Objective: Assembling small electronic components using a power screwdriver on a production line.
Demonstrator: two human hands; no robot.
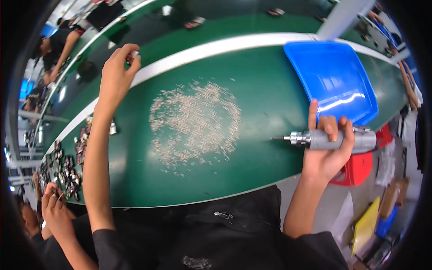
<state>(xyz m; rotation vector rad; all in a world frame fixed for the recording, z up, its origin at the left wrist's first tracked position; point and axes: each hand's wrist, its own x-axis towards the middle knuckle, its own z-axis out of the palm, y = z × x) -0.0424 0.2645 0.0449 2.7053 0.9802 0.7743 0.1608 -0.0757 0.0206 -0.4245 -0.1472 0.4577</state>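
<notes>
My left hand [118, 74] is raised at the upper left, over the far edge strip of the bench. Its fingers are closed on a small dark and silvery part [131, 57], mostly hidden by them. On the right, my right hand [326, 159] grips a grey electric screwdriver [318, 140] lying level across the palm, its index finger stretched out. The screwdriver's bit [280, 138] points left over the green bench top. Between my hands, many tiny pale metal pieces, apparently screws [195, 121], are spread in a loose heap.
A shallow blue tray [335, 76] stands at the right of the green bench [265, 166]. Several small dark parts [69, 175] lie at the left, near another person's hands [53, 202]. A red stool [357, 171] is below on the right. A conveyor-like green surface [229, 20] runs beyond the white strip.
</notes>
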